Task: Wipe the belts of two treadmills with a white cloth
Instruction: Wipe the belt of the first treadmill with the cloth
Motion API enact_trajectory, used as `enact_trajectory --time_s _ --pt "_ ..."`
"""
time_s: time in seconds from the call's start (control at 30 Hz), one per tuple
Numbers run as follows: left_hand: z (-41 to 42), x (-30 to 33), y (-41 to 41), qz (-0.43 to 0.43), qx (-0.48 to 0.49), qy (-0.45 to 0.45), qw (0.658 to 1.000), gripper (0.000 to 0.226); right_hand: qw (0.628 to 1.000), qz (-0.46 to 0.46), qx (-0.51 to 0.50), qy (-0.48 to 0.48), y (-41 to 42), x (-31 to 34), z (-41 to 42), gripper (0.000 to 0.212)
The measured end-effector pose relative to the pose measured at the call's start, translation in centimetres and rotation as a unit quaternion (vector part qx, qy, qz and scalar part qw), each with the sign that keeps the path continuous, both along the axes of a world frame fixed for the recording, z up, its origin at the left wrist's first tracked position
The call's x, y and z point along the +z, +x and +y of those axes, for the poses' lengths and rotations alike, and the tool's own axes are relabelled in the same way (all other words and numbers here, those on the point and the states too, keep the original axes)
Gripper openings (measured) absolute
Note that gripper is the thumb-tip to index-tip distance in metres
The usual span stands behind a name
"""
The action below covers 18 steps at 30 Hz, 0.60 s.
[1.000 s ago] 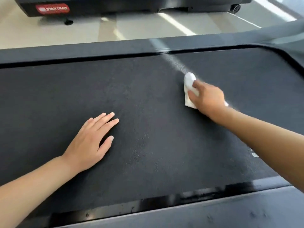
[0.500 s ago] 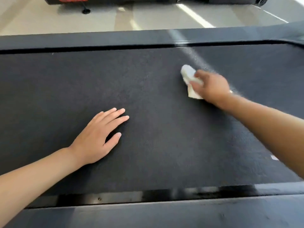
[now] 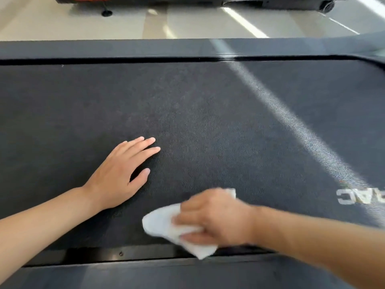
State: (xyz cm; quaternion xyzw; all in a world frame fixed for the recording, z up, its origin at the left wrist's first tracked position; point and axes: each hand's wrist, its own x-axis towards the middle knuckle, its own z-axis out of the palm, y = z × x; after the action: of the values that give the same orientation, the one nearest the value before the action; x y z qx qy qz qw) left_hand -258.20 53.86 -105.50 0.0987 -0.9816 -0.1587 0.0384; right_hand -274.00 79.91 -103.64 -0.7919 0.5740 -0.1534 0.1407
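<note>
Head view, belt (image 3: 208,122) lettering "AC" (image 3: 354,198), left hand (image 3: 116,174) flat, right hand (image 3: 214,222) gripping white cloth (image 3: 164,224)

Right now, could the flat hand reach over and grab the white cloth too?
Probably yes. The left hand lies flat on the belt beside the white cloth, bare belt between; the right hand already grips it.

Your right hand (image 3: 216,217) and the white cloth (image 3: 166,226) are motion-blurred. The belt lettering (image 3: 360,197) and second treadmill (image 3: 187,0) are cut off by the frame edges.

Both forearms bare; no sleeves cover the hands (image 3: 116,174).
</note>
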Motion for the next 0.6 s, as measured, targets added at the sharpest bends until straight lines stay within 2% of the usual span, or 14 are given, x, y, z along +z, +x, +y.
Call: enact_trajectory --time_s 0.03,0.1,0.13,0.2,0.23,0.27,0.3,0.33,0.4,0.5,0.6 --pt "0.0 0.0 0.0 -0.002 -0.003 -0.001 1.0 0.058 0.999 0.01 -0.04 -0.027 -2.4 -0.3 -0.7 0.027" --pt "0.0 0.1 0.1 -0.006 -0.004 -0.003 1.0 0.058 0.968 0.031 -0.23 -0.1 -9.3 -0.6 -3.1 0.037" --pt "0.0 0.2 0.1 -0.009 -0.003 -0.003 1.0 0.058 0.931 0.062 -0.339 -0.121 -13.4 -0.4 -4.3 0.04" --pt "-0.1 0.5 0.1 -0.016 -0.008 -0.006 1.0 0.058 0.837 0.104 -0.532 -0.08 -20.7 0.1 -5.4 0.038" --pt "-0.3 0.6 0.2 -0.021 -0.014 -0.012 1.0 0.057 0.802 0.104 -0.586 -0.056 -22.6 0.5 -5.7 0.038" --pt "-0.5 0.8 0.3 -0.025 -0.02 -0.019 0.999 0.057 0.786 0.109 -0.606 -0.043 -23.1 0.6 -6.0 0.036" --pt "-1.0 1.0 0.4 -0.03 -0.021 -0.024 0.999 0.057 0.791 0.111 -0.601 -0.041 -22.2 0.8 -6.4 0.034" --pt "-1.4 1.1 0.7 -0.032 -0.015 -0.024 0.999 0.056 0.811 0.106 -0.573 -0.045 -20.1 0.7 -6.7 0.032" --pt "-2.5 1.1 1.7 -0.029 0.016 -0.019 0.999 0.055 0.874 0.069 -0.478 -0.057 -13.8 0.1 -7.4 0.029" --pt "-3.8 1.0 3.0 -0.014 0.063 -0.01 0.998 0.054 0.959 0.009 -0.275 -0.07 -3.0 -0.5 -7.3 0.025" --pt "-4.0 1.0 3.0 -0.006 0.07 -0.017 0.997 0.053 0.998 -0.029 -0.05 -0.038 6.4 -0.8 -7.5 0.021"
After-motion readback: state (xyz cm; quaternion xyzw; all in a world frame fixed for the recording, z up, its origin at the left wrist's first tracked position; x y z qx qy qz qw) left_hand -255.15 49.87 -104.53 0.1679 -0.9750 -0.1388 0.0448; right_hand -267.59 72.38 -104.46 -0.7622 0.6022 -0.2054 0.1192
